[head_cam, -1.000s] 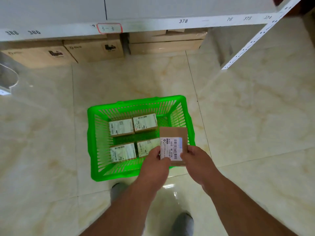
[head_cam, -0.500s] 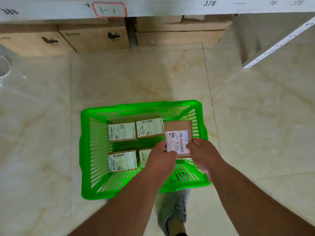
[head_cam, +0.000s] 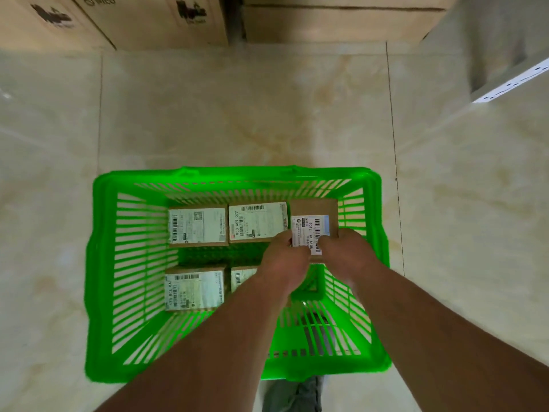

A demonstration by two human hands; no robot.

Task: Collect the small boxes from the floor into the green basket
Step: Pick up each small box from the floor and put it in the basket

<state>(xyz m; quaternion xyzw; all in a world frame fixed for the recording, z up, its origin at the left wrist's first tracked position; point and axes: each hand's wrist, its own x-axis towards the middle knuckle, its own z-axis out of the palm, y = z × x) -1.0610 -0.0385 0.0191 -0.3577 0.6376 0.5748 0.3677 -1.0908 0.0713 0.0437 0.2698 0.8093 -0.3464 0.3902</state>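
Observation:
The green basket stands on the tiled floor below me. Inside it lie several small labelled boxes: two in the far row, one at the near left, and another partly hidden under my left forearm. A brown small box with a white barcode label is at the basket's far right corner, low inside. My left hand and my right hand both grip its near edge. I cannot tell whether it touches the basket's bottom.
Large cardboard cartons stand on the floor along the far edge, under a shelf. A white perforated shelf upright slants at the upper right. My shoe shows just below the basket.
Both hands carried the brown box forward from the basket's near right rim and down into its far right corner. The view has come closer to the basket.

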